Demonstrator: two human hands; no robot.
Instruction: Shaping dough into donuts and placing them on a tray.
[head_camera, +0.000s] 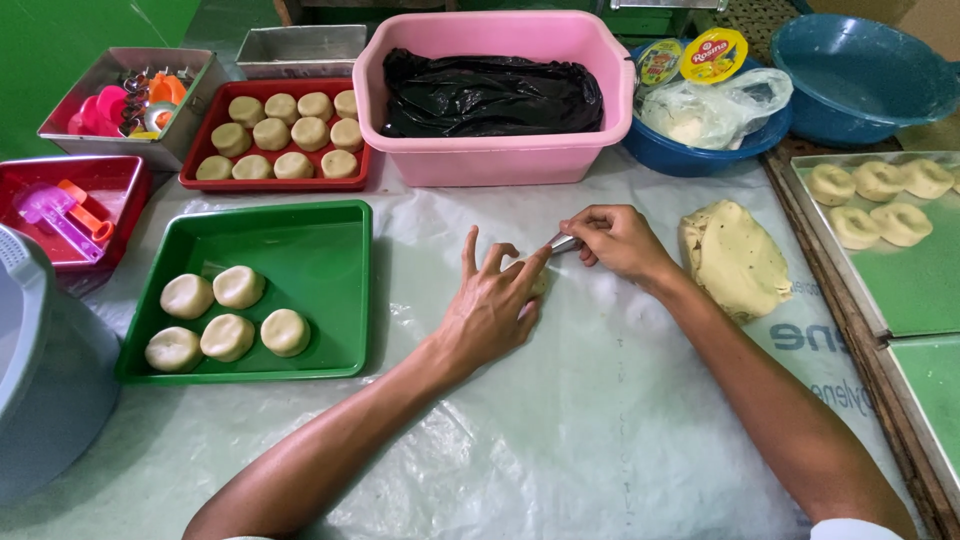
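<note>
Dough piece (540, 283) lies mid-table on the plastic sheet (600, 400), mostly hidden under the left hand (495, 305), whose spread fingers steady it. The right hand (615, 240) pinches a small metal tool (562, 242) against it. A dough slab (735, 258) sits right; the green tray (330, 290) of rounds (227, 315) left.

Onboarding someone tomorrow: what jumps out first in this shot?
The two hands at centre: the left hand presses a small dough piece on the plastic sheet, and the right hand pinches a small metal tool. Next, the pink tub behind and the green tray of dough rounds at left.
</note>
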